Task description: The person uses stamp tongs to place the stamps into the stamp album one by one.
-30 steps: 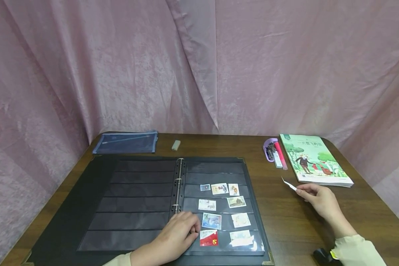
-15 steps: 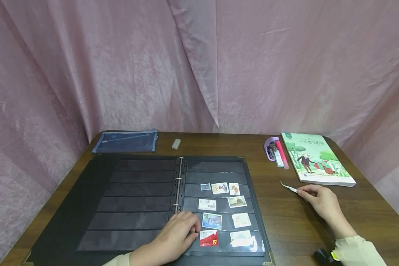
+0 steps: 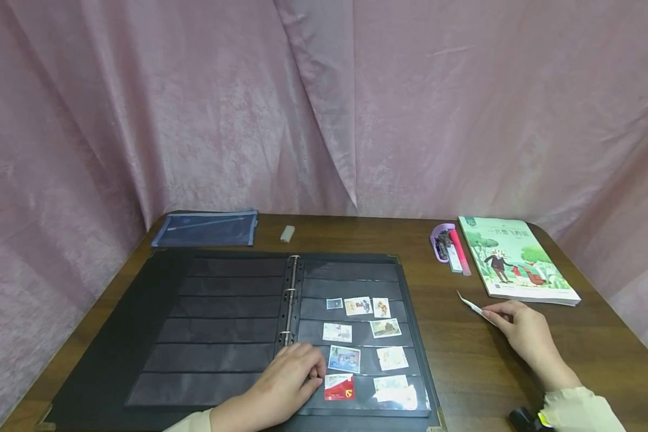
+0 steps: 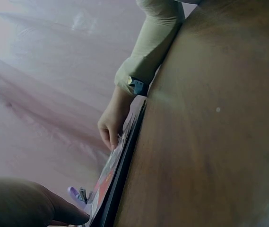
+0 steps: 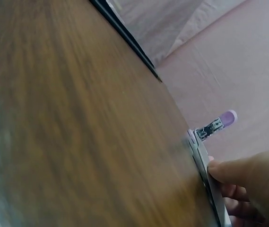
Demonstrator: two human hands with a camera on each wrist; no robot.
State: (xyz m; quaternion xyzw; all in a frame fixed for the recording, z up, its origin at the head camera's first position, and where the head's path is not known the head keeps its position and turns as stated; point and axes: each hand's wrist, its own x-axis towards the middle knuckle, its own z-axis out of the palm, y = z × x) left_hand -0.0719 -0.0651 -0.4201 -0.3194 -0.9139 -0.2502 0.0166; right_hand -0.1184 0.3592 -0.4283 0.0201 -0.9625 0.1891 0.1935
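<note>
A black ring-bound stamp album (image 3: pixel 113 336) lies open on the wooden table. Several stamps sit in the clear strips of its right page, among them a red-and-white stamp (image 3: pixel 339 387) and a blue stamp (image 3: pixel 344 359). My left hand (image 3: pixel 288 378) rests over the lower part of the album by the rings, fingers loosely bent, its fingertips beside the red-and-white stamp. To the right of the album, my right hand (image 3: pixel 526 333) pinches slim silver tweezers (image 3: pixel 471 305) between thumb and fingers. Their pointed tip faces left, away from the hand, close over the tabletop.
A green picture-covered book (image 3: pixel 515 261) lies behind my right hand. Left of it are a purple-and-black stapler (image 3: pixel 440 243) and a pink stick-like item (image 3: pixel 460 252). A blue mesh pouch (image 3: pixel 205 230) and a small whitish eraser-like block (image 3: pixel 287 234) lie behind the album. Pink curtains hang beyond.
The tweezers have tilted slightly in my right hand, so their tip points more away from me. My left hand and the stamps stay put.
</note>
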